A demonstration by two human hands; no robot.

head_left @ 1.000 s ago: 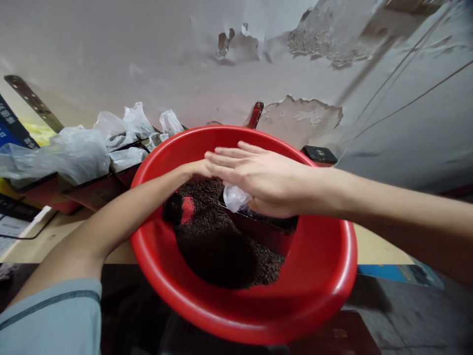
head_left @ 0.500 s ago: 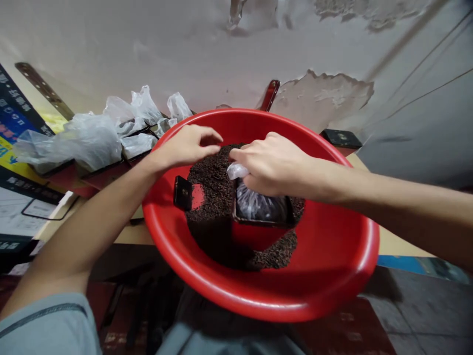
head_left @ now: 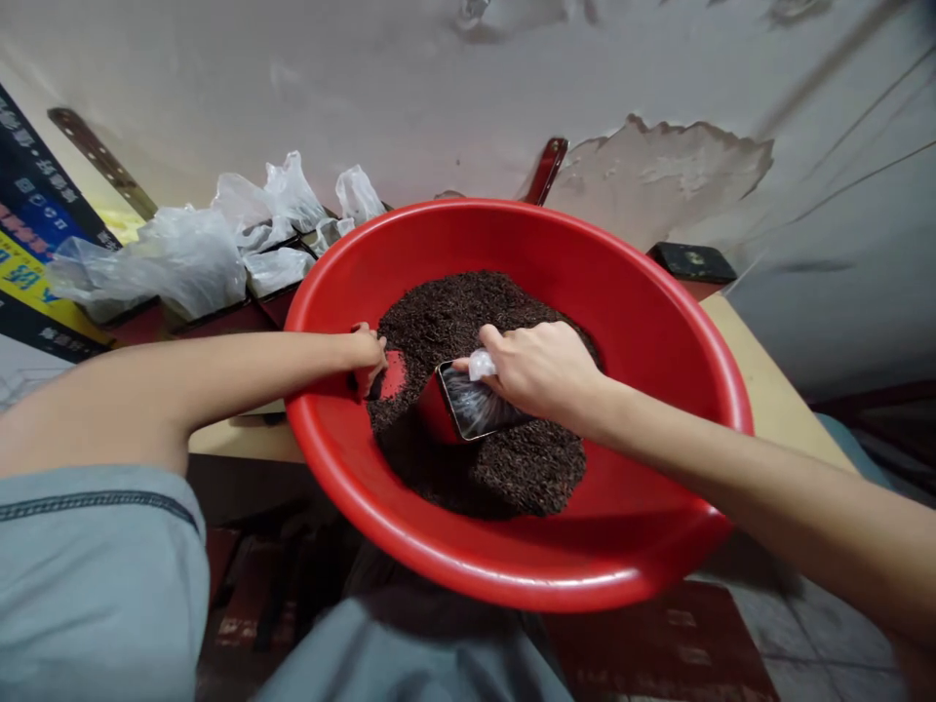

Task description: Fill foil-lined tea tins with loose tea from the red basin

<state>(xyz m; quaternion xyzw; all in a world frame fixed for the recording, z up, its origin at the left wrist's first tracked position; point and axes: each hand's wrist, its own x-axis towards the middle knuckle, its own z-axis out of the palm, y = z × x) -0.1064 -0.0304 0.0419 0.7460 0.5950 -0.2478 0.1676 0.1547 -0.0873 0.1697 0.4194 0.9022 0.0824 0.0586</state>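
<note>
A big red plastic basin (head_left: 658, 302) holds a heap of dark, loose tea-like bits (head_left: 468, 302). Within it a red tin with a black rim (head_left: 437, 414) leans over, and a clear plastic bag (head_left: 475, 402) of dark contents fills its mouth. My right hand (head_left: 545, 370) is closed round the bag's twisted neck, above the tin. At the basin's left inner side, my left hand (head_left: 370, 359) has its fingers curled round a small black lid (head_left: 374, 388), mostly hidden by the hand. A bare red patch of basin shows beside it.
Several tins with plastic bags (head_left: 190, 258) sticking out stand at the left on the wooden table (head_left: 760, 361). A closed tin (head_left: 691, 263) is at the back right. Behind is a peeling wall (head_left: 680, 171); a printed box (head_left: 36, 234) stands far left.
My left hand has come down from above the heap onto the black lid. The tin has tilted and shifted left, while my right hand keeps hold of the bag's neck.
</note>
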